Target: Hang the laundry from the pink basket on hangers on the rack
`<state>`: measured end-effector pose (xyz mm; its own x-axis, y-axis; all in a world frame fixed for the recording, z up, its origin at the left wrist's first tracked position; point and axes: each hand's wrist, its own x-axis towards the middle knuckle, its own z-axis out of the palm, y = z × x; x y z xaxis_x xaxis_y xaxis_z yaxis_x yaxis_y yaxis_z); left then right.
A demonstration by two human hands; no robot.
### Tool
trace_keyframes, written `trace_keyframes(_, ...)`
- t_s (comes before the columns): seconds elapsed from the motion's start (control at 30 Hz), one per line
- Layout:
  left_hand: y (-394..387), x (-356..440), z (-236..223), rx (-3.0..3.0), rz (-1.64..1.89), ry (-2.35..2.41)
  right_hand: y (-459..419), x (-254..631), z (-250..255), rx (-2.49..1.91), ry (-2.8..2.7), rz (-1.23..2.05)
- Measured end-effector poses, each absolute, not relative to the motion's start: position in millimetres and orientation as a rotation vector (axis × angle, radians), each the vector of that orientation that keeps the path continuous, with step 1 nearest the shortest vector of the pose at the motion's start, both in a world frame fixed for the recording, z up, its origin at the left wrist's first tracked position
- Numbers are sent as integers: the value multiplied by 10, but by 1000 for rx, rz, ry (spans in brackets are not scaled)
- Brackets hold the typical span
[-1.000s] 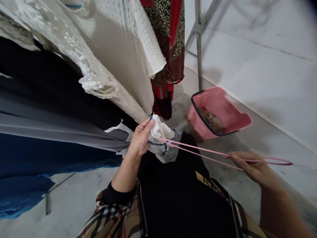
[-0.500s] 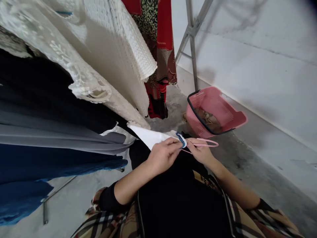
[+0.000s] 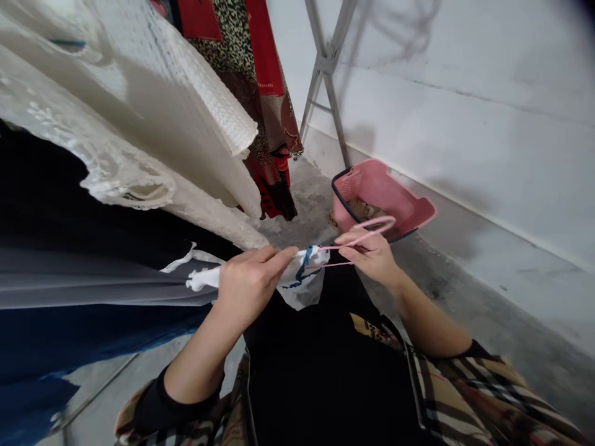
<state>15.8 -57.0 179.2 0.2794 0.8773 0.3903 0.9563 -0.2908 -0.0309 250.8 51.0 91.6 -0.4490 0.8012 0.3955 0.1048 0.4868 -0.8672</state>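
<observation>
A small white cloth item with dark blue trim stretches between my hands, above my lap. Its exact kind I cannot make out. My left hand is closed around the bunched white cloth, and a crumpled end of it pokes out on the left. My right hand grips a thin pink clothes hanger, with its pink loop rising above the fingers. Two pink arms of the hanger run left from my right hand to the white cloth, and the upper one meets it at the blue trim.
Hanging clothes fill the left: a cream knit garment, a red patterned garment, grey cloth and blue cloth. A pink basket stands on the floor by the white wall. Behind it is a metal stand.
My left hand has slid left along the white cloth, away from my right hand. The hanger's loop has tilted upward, and more blue trim shows. The view has shifted right.
</observation>
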Motion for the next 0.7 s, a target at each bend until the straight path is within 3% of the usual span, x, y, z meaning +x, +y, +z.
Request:
trace_keyframes(0.1,-639,105,1798,-2163,-559,-1758,405,2529,648,-1048,-1532,631)
trace_keyframes(0.17,-679,57,1808,-2100,-633,-1782,311,2533,404,-1200,-1328,579)
trace_keyframes(0.37,-725,77,1837,-2123,-785,-1753,257,2277,-122,-1263,-1299,1347)
trace_keyframes(0.7,-802,43,1760,-2209,-938,-1801,536,2026,-325,-1197,-1068,1890)
